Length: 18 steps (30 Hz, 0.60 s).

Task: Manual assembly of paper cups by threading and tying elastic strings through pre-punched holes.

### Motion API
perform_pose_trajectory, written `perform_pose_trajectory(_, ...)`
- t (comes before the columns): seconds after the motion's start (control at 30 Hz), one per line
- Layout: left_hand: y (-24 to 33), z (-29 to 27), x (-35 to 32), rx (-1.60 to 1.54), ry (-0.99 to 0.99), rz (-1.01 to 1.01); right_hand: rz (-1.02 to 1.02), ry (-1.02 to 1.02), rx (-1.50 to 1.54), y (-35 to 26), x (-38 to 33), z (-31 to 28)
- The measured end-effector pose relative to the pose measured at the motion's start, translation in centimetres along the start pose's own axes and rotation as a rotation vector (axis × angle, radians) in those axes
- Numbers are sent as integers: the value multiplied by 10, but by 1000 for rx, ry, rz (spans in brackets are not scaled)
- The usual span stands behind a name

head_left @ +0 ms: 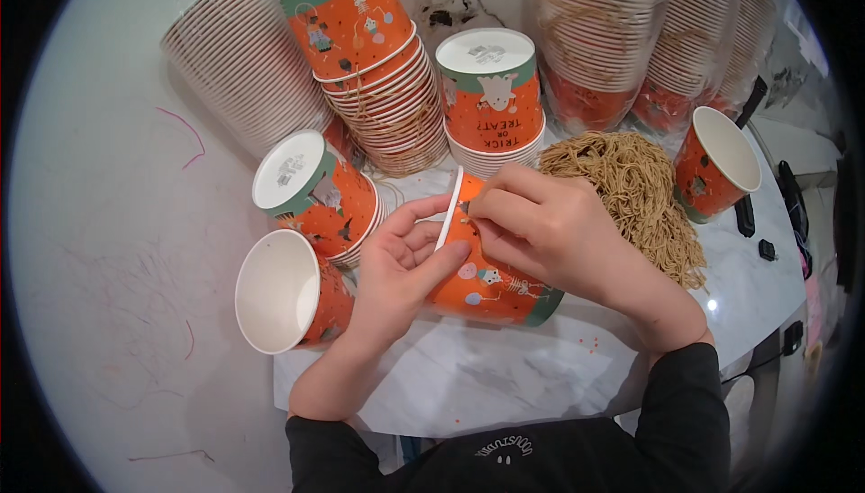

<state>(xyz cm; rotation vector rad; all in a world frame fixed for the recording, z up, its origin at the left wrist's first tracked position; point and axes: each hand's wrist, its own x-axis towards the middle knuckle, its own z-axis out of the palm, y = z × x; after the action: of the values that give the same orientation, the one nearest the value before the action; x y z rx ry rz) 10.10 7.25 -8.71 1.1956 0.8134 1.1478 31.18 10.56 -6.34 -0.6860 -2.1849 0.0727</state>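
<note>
An orange paper bucket (496, 287) with a green base band and cartoon skeletons lies tilted on its side above the table, its white rim toward the left. My left hand (401, 254) grips it at the rim, thumb on the outer wall and fingers at the mouth. My right hand (550, 223) is closed in a pinch against the bucket's upper wall near the rim. Whatever sits between those fingertips is hidden. Just beyond my right hand lies a heap of tan cord (631, 191).
Upside-down bucket stacks (491, 101) stand behind, one tall stack (383, 69) with cords hanging on it. Wrapped stacks (599, 33) fill the back right. Single buckets stand left (279, 290) and right (721, 155). Orange specks (590, 345) dot the marble table (432, 376).
</note>
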Motion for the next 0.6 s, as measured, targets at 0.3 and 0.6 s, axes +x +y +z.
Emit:
perform_pose_trajectory(0.3,10,4,-7,-6,-17,0,-25,-9,-36,0,0,0)
perform_pose_trajectory(0.6,6,-1,-3,-189,81,-147,-55,-32,-41,-1,-1,3)
